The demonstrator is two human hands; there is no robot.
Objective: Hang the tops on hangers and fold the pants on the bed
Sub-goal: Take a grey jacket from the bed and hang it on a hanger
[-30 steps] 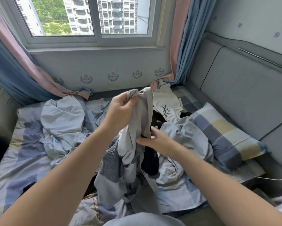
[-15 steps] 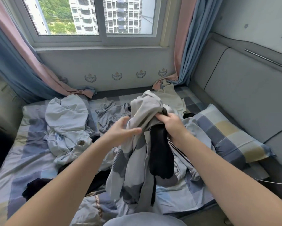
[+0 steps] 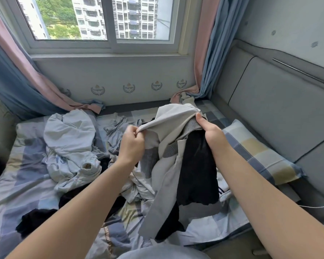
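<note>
Fingers (image 3: pixel 136 132) of left hand (image 3: pixel 132 144) and right hand (image 3: pixel 212 136) clamped on grey top (image 3: pixel 173 118): limp, light, I'd take the shoulders.

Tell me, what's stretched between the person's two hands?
Head view: a light grey garment spans from left hand to right hand, black cloth hanging below.
</note>
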